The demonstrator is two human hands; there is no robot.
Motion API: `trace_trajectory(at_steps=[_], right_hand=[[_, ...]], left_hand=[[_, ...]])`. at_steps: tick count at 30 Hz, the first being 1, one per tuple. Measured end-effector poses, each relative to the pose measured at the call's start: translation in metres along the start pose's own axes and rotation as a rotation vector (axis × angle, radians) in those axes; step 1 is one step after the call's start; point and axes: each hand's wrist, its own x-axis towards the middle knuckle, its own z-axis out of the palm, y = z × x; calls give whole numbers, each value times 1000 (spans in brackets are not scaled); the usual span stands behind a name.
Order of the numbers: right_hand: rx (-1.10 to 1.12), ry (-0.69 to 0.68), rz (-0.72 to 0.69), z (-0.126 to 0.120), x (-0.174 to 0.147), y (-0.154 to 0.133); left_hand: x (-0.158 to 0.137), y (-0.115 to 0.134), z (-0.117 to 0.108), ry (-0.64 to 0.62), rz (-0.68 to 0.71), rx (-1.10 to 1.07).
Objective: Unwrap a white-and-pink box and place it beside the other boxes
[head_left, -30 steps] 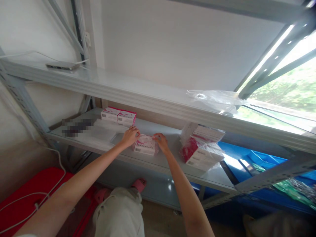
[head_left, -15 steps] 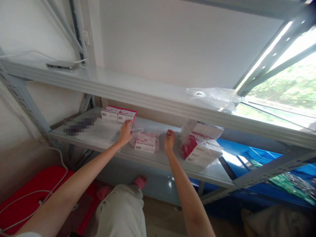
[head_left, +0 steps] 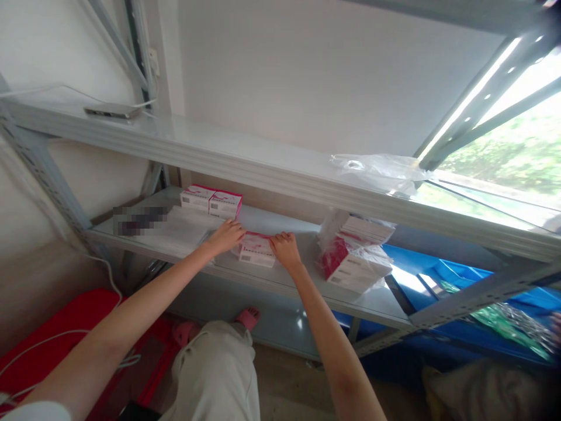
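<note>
A small white box with pink edges [head_left: 257,256] sits near the front of the middle shelf, with clear plastic film around it. My left hand [head_left: 228,235] is at its upper left corner, fingers curled and closed on the clear plastic bag. At the upper right corner, my right hand [head_left: 286,250] is also closed, fingertips pressed on the bag against the box; the film between the fingers is hard to make out. Two similar boxes [head_left: 211,200] stand side by side behind my left hand. To the right, several stacked boxes [head_left: 357,260] lie inside another clear bag.
Flat clear plastic bags [head_left: 175,231] lie on the shelf at left, beside a blurred-out dark item [head_left: 140,221]. Above, the upper shelf [head_left: 245,155] carries a thin grey device [head_left: 111,111] and a crumpled plastic bag [head_left: 381,169]. Blue bins [head_left: 456,275] stand at right, a red object [head_left: 83,316] at lower left.
Both hands have closed in on the box. My right hand moved left from beside it to its corner, my left hand slightly right; the loose plastic around the box shows less.
</note>
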Motion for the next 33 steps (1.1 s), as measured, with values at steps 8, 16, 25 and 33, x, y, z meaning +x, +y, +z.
trace_trajectory(at_steps=[8, 16, 25, 33], right_hand=[[-32, 169, 130, -25, -26, 11], [166, -53, -122, -30, 0, -35], [122, -233, 121, -21, -30, -28], [466, -300, 333, 6, -54, -16]], left_hand=[[-5, -6, -20, 201, -217, -7], [8, 38, -13, -175, 26, -131], [-23, 39, -9, -303, -54, -261], [-38, 31, 21, -380, -155, -422]])
